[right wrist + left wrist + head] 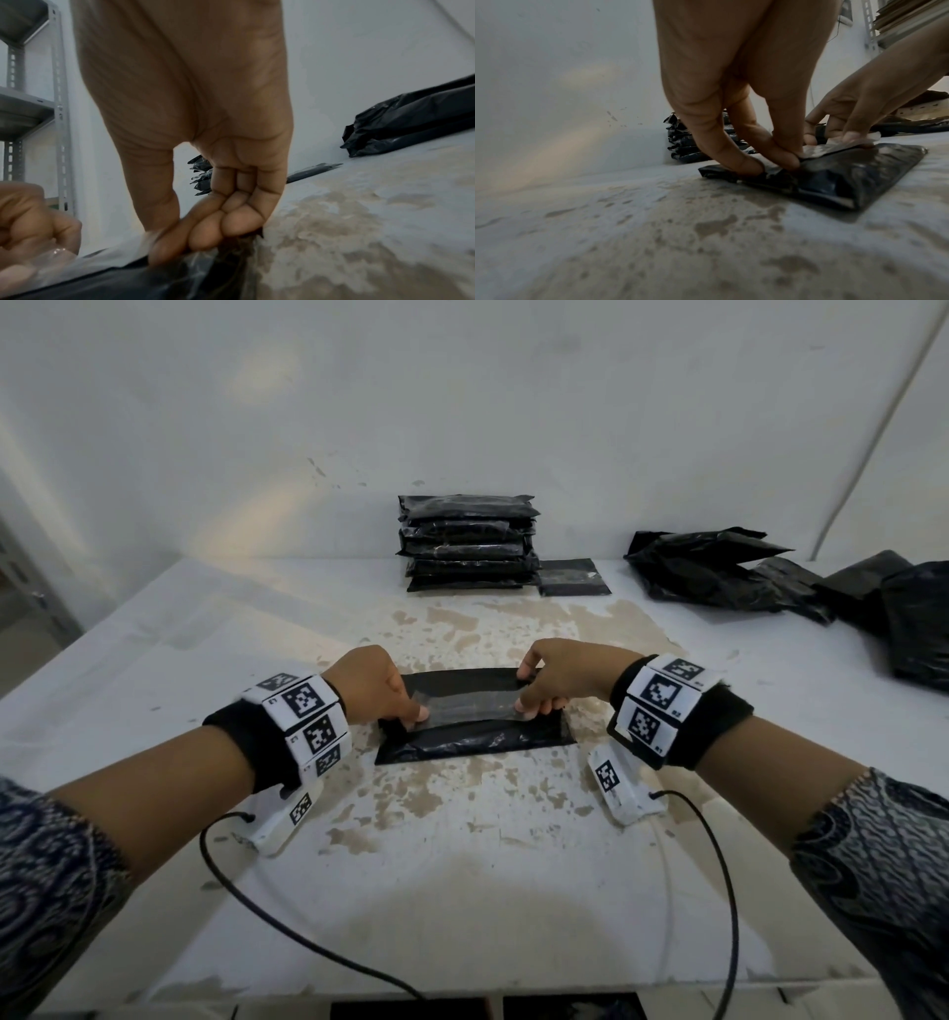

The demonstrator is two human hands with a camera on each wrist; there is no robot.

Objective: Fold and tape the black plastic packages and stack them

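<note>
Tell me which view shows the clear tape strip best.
Head view: the whole tape strip shows, stretched between the left hand and right hand over the package. Left wrist view sees it edge-on; in the right wrist view it is blurred.

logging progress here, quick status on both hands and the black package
Left hand and right hand pinch a clear tape strip across the folded black plastic package. Tape not yet pressed flat. Nothing in the way.

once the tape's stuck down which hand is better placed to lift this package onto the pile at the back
Probably the right hand. The stack stands far and right of centre, nearer that hand than the left hand. Both pinch the tape strip over the package.
</note>
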